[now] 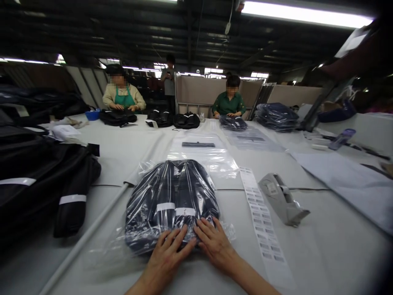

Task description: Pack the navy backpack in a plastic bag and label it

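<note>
A dark backpack (172, 192) lies flat on the white table, inside a clear plastic bag (135, 221). White bands wrap its two straps. My left hand (167, 256) rests on the near edge of the bagged backpack, fingers spread. Beside it, my right hand (216, 246) presses flat on the same edge, its fingers stretched out. Neither hand grips anything. Just beyond the backpack lie flat clear plastic bags (199, 153), the top one with a dark printed strip.
A strip of barcode labels (260, 217) and a grey tape dispenser (282, 198) lie to the right. Black backpacks (39, 180) are heaped at left. Across the table, one person (124, 94) and another person (230, 100) handle bags. Bagged packs (276, 116) are stacked at the far right.
</note>
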Action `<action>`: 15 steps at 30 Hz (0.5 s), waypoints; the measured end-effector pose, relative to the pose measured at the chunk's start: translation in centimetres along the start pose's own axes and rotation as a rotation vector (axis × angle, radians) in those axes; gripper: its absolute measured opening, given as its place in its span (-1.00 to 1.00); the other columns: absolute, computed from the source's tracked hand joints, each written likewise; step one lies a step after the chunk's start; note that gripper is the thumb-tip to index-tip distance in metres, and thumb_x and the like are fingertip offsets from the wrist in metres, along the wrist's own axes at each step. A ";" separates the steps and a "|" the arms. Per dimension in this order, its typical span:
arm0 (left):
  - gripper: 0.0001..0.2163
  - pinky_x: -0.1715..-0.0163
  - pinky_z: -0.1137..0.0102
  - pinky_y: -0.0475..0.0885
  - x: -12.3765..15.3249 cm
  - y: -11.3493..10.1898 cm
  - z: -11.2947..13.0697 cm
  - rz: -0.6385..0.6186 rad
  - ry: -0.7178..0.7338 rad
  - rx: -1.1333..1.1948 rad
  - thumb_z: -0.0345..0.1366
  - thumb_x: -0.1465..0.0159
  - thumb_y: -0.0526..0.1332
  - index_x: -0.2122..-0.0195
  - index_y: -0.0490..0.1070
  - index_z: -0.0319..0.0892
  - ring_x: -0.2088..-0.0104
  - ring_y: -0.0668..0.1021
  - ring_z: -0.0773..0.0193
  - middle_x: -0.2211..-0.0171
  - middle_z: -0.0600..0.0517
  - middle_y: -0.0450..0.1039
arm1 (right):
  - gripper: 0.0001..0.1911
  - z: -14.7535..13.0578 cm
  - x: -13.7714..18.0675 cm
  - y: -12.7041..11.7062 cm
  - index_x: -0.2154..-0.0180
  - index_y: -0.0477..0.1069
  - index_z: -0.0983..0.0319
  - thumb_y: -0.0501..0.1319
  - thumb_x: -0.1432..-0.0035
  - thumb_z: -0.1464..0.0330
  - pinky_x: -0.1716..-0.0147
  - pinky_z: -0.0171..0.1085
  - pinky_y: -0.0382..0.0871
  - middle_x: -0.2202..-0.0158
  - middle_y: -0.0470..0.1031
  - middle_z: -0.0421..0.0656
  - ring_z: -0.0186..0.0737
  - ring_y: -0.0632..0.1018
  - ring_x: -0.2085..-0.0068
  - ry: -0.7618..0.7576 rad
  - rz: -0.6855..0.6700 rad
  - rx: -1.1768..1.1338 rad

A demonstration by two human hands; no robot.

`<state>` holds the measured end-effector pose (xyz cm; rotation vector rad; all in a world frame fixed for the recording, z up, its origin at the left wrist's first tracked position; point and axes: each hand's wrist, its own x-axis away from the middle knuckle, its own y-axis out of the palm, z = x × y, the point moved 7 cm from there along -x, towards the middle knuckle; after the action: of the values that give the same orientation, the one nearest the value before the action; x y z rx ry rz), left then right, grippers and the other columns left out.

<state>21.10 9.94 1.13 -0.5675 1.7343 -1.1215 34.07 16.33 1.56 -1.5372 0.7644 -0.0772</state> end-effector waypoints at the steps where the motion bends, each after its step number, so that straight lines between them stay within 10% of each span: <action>1: -0.55 -0.08 0.24 0.06 0.0 0.0 0.0 -0.001 -0.006 -0.005 -0.20 -0.25 0.15 -0.17 0.16 0.17 -0.07 0.31 0.14 -0.22 0.01 0.14 | -0.60 0.1 0.2 0.2 -0.12 0.23 0.20 0.05 -0.25 0.36 -0.15 0.08 0.11 -0.13 0.33 -0.05 -0.06 0.33 -0.15 -0.002 0.017 0.001; 10: -0.61 -0.02 0.25 0.08 -0.1 0.7 -0.3 -0.027 -0.075 -0.009 -0.18 -0.24 0.15 -0.11 0.25 0.16 -0.08 0.30 0.11 -0.18 0.05 0.22 | -0.54 2.0 1.3 0.1 -0.18 0.12 0.17 0.03 -0.26 0.29 -0.19 0.06 -0.02 -0.19 0.24 -0.09 -0.10 0.25 -0.20 -0.054 -0.071 0.092; 15: -0.58 -0.03 0.24 0.07 -0.2 0.8 -0.5 -0.041 -0.104 0.029 -0.18 -0.21 0.19 -0.11 0.25 0.17 -0.08 0.31 0.11 -0.19 0.06 0.20 | -0.55 12.5 8.1 -9.7 -0.17 0.15 0.21 -0.04 -0.27 0.34 -0.19 0.09 -0.03 -0.15 0.30 -0.01 -0.07 0.29 -0.17 0.324 0.239 0.272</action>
<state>20.83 10.72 0.62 -0.6352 1.6215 -1.1242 50.37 22.33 5.37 -1.1793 1.1408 -0.2474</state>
